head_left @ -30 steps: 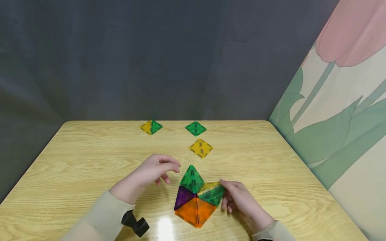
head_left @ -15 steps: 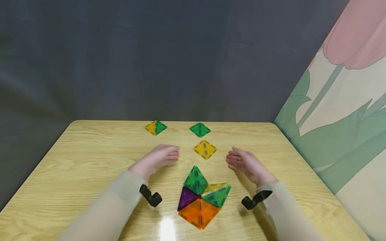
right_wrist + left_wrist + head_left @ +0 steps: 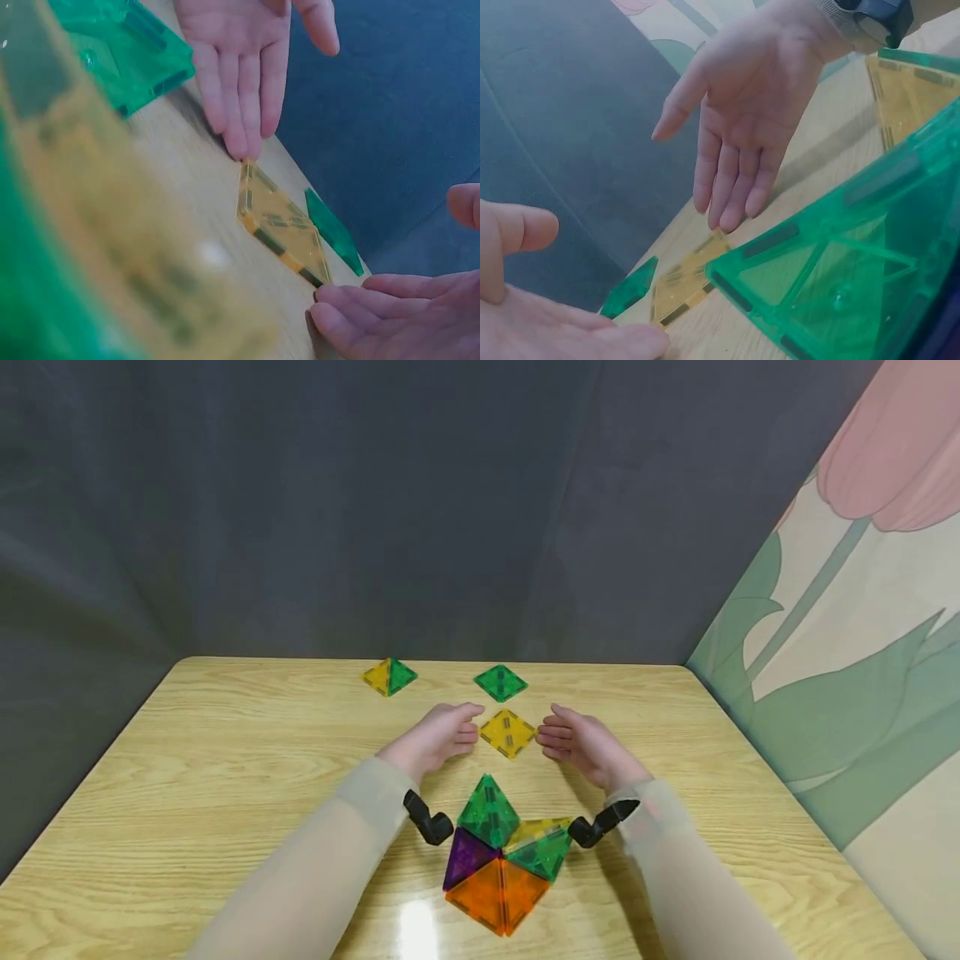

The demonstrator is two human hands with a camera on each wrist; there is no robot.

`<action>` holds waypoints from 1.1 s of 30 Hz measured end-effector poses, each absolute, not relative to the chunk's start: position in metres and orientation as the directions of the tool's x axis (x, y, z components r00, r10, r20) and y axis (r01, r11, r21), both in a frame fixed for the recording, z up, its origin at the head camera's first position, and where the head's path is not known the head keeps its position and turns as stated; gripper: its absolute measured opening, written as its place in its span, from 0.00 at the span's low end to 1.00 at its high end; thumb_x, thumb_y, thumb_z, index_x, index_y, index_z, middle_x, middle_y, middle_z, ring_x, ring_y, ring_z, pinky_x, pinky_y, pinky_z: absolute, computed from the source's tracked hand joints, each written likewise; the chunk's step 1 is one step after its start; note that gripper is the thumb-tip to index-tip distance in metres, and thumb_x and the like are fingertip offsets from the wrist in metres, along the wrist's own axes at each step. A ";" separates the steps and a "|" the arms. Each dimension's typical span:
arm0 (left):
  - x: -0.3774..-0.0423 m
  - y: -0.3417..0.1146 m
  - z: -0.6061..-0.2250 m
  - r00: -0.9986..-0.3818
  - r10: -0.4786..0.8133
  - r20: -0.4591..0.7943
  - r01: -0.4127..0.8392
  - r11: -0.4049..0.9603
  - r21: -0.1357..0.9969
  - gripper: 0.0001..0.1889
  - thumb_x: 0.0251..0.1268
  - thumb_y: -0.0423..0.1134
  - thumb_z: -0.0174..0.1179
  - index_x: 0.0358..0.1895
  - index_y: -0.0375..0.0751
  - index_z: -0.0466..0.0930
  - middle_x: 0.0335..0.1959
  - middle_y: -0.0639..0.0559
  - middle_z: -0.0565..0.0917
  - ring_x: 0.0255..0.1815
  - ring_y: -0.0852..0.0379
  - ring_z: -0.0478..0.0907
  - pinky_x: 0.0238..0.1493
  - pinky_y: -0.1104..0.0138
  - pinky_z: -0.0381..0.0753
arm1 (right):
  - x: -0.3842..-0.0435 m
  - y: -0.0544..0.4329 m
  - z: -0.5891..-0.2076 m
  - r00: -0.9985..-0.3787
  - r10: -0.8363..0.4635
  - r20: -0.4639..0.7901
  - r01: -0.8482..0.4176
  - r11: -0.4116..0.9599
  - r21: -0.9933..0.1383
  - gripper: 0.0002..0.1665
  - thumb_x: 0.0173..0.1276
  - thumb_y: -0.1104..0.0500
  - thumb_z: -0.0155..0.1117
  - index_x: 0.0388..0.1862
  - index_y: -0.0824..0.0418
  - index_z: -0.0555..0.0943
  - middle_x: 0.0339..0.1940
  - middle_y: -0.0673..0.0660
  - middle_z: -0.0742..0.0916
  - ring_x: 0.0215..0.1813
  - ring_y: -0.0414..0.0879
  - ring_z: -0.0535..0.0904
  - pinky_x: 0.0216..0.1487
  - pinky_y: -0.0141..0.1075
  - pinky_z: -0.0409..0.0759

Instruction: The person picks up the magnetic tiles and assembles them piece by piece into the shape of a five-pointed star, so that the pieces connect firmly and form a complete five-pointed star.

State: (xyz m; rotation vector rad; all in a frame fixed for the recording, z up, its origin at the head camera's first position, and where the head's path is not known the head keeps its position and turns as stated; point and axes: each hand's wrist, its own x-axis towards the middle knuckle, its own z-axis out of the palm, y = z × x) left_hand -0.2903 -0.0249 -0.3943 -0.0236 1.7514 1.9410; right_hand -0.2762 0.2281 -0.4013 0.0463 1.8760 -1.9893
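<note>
A yellow diamond of magnetic tiles lies flat on the table between my two hands. At its left corner are the fingertips of my left hand, fingers straight and palm turned inward. My right hand mirrors this at the right corner, as the right wrist view also shows. Neither hand grips anything. Nearer to me stands a joined magnetic-tile shape, with a raised green part, a purple triangle, orange triangles and a yellow-and-green raised part.
Behind the yellow diamond lies a green diamond of tiles. A yellow-and-green diamond lies farther left, near the table's back edge. A dark curtain hangs behind the wooden table, and a flower-patterned panel stands at the right.
My right hand has let go of the joined shape's yellow-and-green part and moved forward. Both hands have come inward to either side of the yellow diamond, fingers straightened.
</note>
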 end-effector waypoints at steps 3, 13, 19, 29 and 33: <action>-0.288 -0.024 -0.393 -0.873 0.317 -0.372 -0.402 -0.034 0.915 0.32 0.75 0.43 0.52 0.73 0.27 0.55 0.67 0.26 0.67 0.66 0.35 0.68 0.66 0.51 0.70 | -0.274 0.226 -0.400 -0.918 -0.236 -0.319 0.333 -0.023 -0.943 0.38 0.82 0.48 0.43 0.75 0.77 0.53 0.71 0.76 0.66 0.71 0.65 0.64 0.70 0.50 0.65; -0.287 -0.025 -0.396 -0.928 0.138 -0.345 -0.325 0.145 0.934 0.25 0.72 0.38 0.56 0.64 0.25 0.66 0.65 0.31 0.70 0.60 0.38 0.75 0.52 0.56 0.82 | -0.264 0.224 -0.395 -0.905 -0.224 -0.361 0.377 -0.030 -0.926 0.38 0.81 0.53 0.43 0.75 0.78 0.48 0.69 0.80 0.65 0.68 0.68 0.68 0.65 0.49 0.72; -0.295 -0.027 -0.391 -0.918 0.173 -0.356 -0.330 0.163 0.930 0.26 0.72 0.40 0.55 0.64 0.24 0.65 0.61 0.31 0.72 0.62 0.40 0.73 0.59 0.55 0.77 | -0.260 0.222 -0.392 -0.904 -0.242 -0.352 0.388 -0.124 -0.913 0.39 0.81 0.55 0.44 0.76 0.78 0.43 0.71 0.82 0.60 0.70 0.71 0.62 0.68 0.49 0.68; -0.292 -0.027 -0.390 -0.896 0.172 -0.410 -0.408 0.050 0.912 0.29 0.72 0.39 0.56 0.67 0.22 0.62 0.57 0.28 0.75 0.56 0.38 0.78 0.56 0.56 0.80 | -0.258 0.220 -0.394 -0.909 -0.235 -0.345 0.384 -0.148 -0.911 0.38 0.81 0.56 0.44 0.75 0.80 0.46 0.70 0.82 0.62 0.70 0.70 0.62 0.68 0.49 0.68; -0.291 -0.027 -0.398 -0.893 0.161 -0.419 -0.423 0.011 0.906 0.25 0.71 0.35 0.56 0.64 0.20 0.64 0.53 0.29 0.77 0.51 0.39 0.81 0.51 0.59 0.83 | -0.257 0.221 -0.398 -0.904 -0.246 -0.349 0.392 -0.154 -0.907 0.37 0.82 0.55 0.43 0.74 0.81 0.47 0.69 0.82 0.62 0.69 0.69 0.65 0.66 0.49 0.70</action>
